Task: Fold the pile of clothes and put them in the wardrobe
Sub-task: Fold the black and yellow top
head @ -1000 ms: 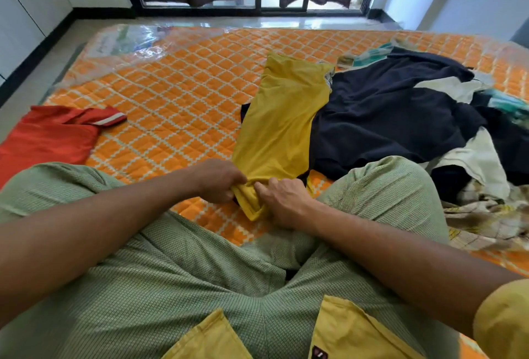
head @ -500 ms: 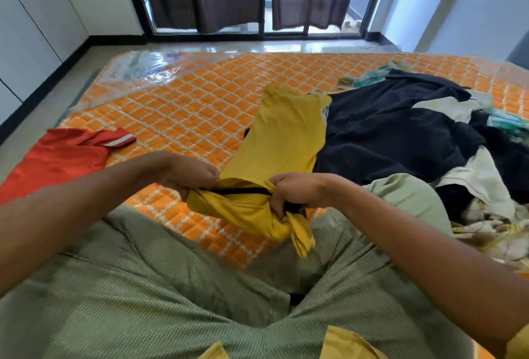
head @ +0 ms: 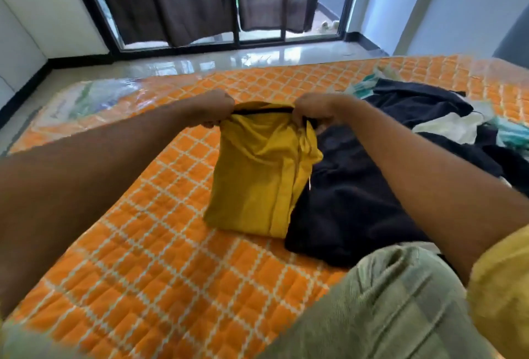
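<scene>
Head: fingers [head: 214, 123] pinch yellow garment [head: 257, 181] topside.

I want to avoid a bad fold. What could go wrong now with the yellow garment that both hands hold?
1. The right edge of the yellow garment is bunched; pressing it flat now could set creases.
2. It touches the dark clothes, so sliding it may drag them along.

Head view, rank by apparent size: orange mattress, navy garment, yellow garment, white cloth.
1. orange mattress
2. navy garment
3. yellow garment, folded over
4. white cloth, partly buried and farther off, so its rank is unsure
</scene>
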